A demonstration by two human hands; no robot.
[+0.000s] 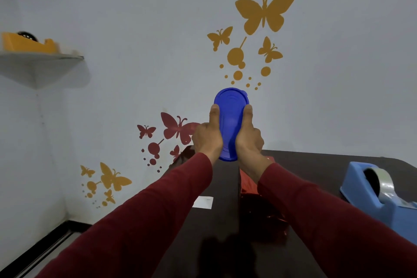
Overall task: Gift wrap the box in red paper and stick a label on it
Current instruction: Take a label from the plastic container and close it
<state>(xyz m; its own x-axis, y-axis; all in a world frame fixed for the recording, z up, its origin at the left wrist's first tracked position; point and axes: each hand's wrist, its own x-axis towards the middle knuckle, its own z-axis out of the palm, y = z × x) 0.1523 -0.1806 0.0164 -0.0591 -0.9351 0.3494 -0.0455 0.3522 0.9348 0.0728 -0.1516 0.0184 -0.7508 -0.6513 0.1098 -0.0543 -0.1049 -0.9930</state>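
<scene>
Both hands hold a blue oval box [230, 119] up in front of the wall, above the far edge of the bench [316, 165]. The left hand [207, 136] has its grip curled on the box's nine o'clock side, thumb lying along the lid; the right hand [248, 136] grips the three o'clock side likewise. Below the wrists, crumpled red paper [248, 185] lies on the dark bench, with a white label [203, 202] at its nine o'clock. A blue tape dispenser [381, 194] sits well apart at three o'clock.
</scene>
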